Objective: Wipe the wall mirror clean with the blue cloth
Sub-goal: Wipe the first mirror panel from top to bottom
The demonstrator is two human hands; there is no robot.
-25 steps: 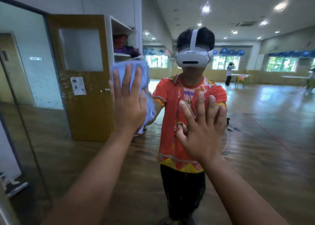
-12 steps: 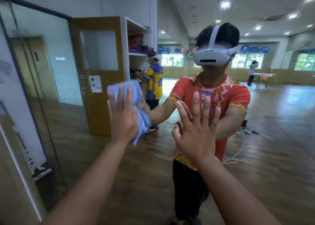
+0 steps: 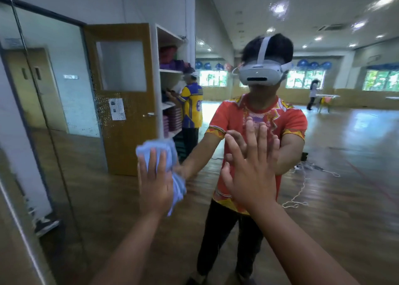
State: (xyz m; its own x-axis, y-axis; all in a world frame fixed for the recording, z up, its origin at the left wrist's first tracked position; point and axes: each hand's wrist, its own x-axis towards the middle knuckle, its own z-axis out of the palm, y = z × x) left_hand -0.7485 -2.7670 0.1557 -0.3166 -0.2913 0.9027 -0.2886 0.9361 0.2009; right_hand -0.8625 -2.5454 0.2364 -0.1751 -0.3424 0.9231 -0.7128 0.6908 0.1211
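Observation:
The wall mirror [image 3: 345, 176] fills nearly the whole head view and reflects a large hall with a wooden floor. My left hand [image 3: 154, 187] presses the crumpled blue cloth [image 3: 164, 153] flat against the glass at middle left, fingers spread over it. My right hand [image 3: 251, 170] lies flat on the glass to the right, fingers apart, holding nothing. Behind both hands the mirror shows a reflected person in an orange shirt and a white headset, arms stretched toward the glass.
A vertical seam [image 3: 49, 133] between mirror panels runs down the left side. The reflection shows a brown door [image 3: 127, 103], white shelves [image 3: 170, 90], a person in a yellow and blue shirt [image 3: 191, 112], and a cord [image 3: 302, 189] on the floor.
My left hand has slid the blue cloth downward on the glass, from about head height to chest height. The view has swung left. My right hand has stayed flat on the mirror.

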